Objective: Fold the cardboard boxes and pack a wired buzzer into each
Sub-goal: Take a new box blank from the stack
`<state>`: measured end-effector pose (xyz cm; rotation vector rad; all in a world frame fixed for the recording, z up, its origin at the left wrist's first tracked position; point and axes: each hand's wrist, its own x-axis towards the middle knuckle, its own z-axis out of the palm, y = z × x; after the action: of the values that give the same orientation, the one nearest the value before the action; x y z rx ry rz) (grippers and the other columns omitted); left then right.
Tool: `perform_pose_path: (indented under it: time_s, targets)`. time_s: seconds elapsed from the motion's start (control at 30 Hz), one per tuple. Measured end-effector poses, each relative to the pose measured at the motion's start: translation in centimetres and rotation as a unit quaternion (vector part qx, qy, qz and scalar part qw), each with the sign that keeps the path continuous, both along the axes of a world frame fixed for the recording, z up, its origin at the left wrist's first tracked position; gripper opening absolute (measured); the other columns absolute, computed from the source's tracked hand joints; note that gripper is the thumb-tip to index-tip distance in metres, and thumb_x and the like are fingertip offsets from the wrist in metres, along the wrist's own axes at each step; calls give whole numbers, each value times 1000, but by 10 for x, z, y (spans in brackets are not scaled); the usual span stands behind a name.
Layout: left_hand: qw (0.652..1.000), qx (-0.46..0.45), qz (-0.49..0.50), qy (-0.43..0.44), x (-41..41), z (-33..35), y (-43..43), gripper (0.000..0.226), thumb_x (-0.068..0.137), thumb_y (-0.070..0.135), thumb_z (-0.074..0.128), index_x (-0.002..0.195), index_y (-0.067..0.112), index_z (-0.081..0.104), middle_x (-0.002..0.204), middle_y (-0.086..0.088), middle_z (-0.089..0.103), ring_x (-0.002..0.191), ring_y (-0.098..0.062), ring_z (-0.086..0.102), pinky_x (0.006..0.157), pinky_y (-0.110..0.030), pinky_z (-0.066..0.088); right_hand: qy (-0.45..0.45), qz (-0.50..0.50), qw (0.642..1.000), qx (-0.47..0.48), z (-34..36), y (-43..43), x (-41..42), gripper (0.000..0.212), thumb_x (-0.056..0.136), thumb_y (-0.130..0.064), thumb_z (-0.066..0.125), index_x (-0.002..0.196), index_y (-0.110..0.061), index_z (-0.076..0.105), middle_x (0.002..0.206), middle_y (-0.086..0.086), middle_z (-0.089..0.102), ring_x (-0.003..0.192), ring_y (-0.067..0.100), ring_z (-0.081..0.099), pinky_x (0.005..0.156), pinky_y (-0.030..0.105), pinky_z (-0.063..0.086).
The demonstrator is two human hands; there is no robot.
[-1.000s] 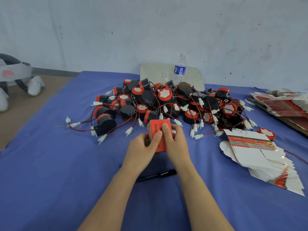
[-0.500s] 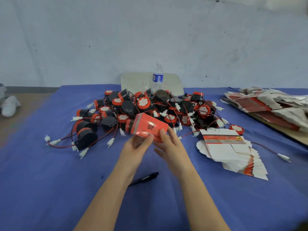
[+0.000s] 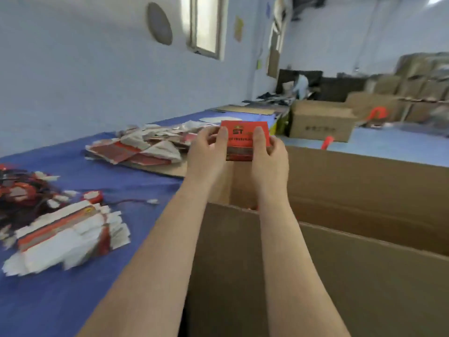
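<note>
Above the open carton (image 3: 364, 190), right of the table (image 3: 145, 181), both hands, left (image 3: 209, 152) and right (image 3: 269, 154), grip one red box (image 3: 243, 135) by its ends.

My left hand (image 3: 209, 152) and my right hand (image 3: 268, 154) were bare, and so was the skin of each wrist. My left forearm (image 3: 158, 251) and my right forearm (image 3: 291, 251) were bare too, uncovered all the way to the bottom edge of the view. Both arms looked slim and smooth, broadening steadily from wrist toward elbow. My thumbs (image 3: 223, 136) were rounded at the tip; blur hid the nails and any finer marks.
</note>
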<state>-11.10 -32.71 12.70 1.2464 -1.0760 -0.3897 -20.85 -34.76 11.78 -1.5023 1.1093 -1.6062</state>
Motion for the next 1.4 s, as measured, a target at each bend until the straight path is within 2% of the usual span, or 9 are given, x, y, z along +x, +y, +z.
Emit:
perform_pose_path:
  time_s: [0.13, 0.27, 0.4, 0.6, 0.8, 0.9, 1.03, 1.23, 1.4]
  targets:
    - [983, 124, -75, -111, -85, -12, -55, 34, 97, 25, 48, 125, 8, 57, 124, -8, 60, 110, -22, 57, 90, -25, 43, 209, -177, 956, 106, -5, -27, -85, 50, 101, -41, 33, 138, -8, 41, 142, 13, 44, 137, 31, 32, 113, 38, 25]
    - [984, 152, -89, -33, -115, -33, -58, 39, 96, 24, 51, 130, 7, 51, 132, -8, 55, 120, -21, 52, 103, -30, 39, 249, -173, 943, 135, -30, -15, -93, 58, 100, -34, 40, 151, -18, 17, 161, 12, -2, 147, 30, -6, 118, 44, 1]
    - [979, 116, -115, 123, -91, -31, -34, 21, 96, 22, 50, 110, 13, 62, 93, 6, 62, 80, -2, 57, 59, -9, 46, 109, -65, 991, 29, -38, 2, -53, 43, 100, -21, 42, 142, -14, 37, 152, 10, 31, 140, 23, 29, 115, 35, 23]
    - [987, 45, 33, 152, 27, -34, 33, 19, 94, 19, 50, 104, 8, 63, 87, -3, 67, 77, -14, 64, 65, -22, 50, 5, 216, 973, 82, -44, 43, 69, 28, 97, -22, 49, 125, -16, 55, 113, -2, 65, 103, 12, 62, 91, 33, 50]
    - [950, 82, 249, 169, 164, -78, 143, 10, 93, 17, 50, 92, 14, 60, 82, 2, 59, 71, -8, 55, 61, -20, 42, 251, 351, 898, 86, -103, 116, 221, 41, 91, -24, 53, 130, -10, 50, 129, 10, 58, 120, 27, 52, 98, 40, 43]
    - [921, 101, 327, 185, 212, -100, 195, 23, 94, 13, 46, 71, 19, 46, 67, 2, 44, 53, -4, 39, 47, -16, 30, 401, 301, 865, 19, -129, 146, 277, 47, 91, -32, 53, 134, -12, 46, 143, 15, 42, 136, 32, 33, 111, 46, 27]
    - [894, 133, 336, 265, 248, -128, 217, 24, 96, 13, 42, 73, 21, 38, 72, 3, 35, 61, -9, 31, 55, -26, 25, 502, 252, 828, -3, -147, 140, 311, 58, 94, -42, 48, 146, -22, 31, 160, 11, 6, 147, 30, 1, 116, 53, 0]
    - [894, 156, 296, 299, 252, -146, 185, 34, 95, 10, 42, 65, 23, 33, 67, 3, 31, 58, -9, 29, 53, -25, 24, 589, 247, 767, -64, -166, 133, 310, 54, 93, -24, 52, 143, -18, 31, 157, 9, 16, 144, 27, 16, 114, 54, 10]
    - [900, 125, 286, 302, 256, -150, 183, 27, 98, 15, 44, 72, 22, 46, 73, 4, 48, 64, -6, 43, 59, -15, 38, 493, 279, 820, -79, -151, 142, 293, 33, 98, -21, 41, 129, -16, 49, 138, 2, 48, 128, 23, 42, 113, 47, 22]
